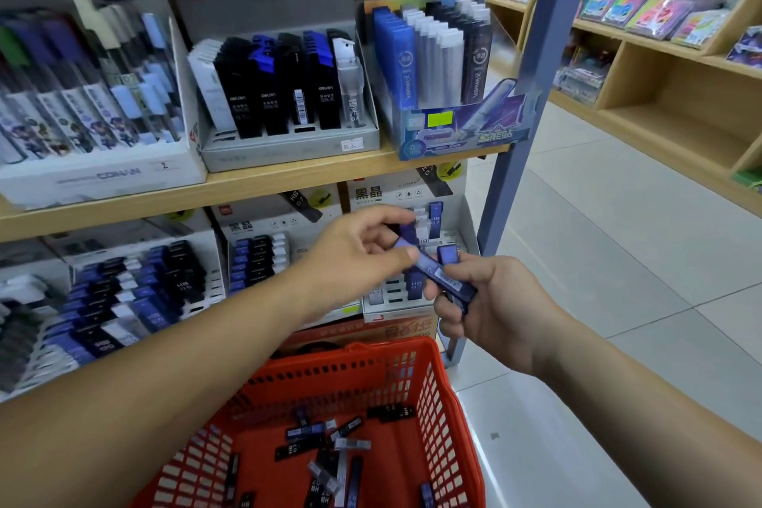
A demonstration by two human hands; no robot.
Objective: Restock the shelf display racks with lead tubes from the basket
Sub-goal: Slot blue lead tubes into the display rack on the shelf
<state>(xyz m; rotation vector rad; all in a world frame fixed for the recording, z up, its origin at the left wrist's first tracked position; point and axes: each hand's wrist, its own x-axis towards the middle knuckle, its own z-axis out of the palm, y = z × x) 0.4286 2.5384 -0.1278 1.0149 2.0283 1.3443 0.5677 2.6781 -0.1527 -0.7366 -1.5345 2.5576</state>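
My right hand (490,305) grips a small bunch of blue lead tubes (447,256) in front of the lower shelf. My left hand (363,256) pinches the upper end of one blue tube (429,266) from that bunch, thumb on top. Both hands hover just before the white display rack (457,219) on the lower shelf's right end, which holds a few blue and white tubes. Below, the red plastic basket (437,396) holds several loose black, blue and clear lead tubes (325,450) scattered on its bottom.
More lead-tube racks fill the lower shelf (136,297) and the upper shelf (288,91), with a blue box (437,66) at its right end. A blue-grey shelf post (532,66) stands to the right. Beyond lie a tiled floor (598,239) and wooden shelves (668,66).
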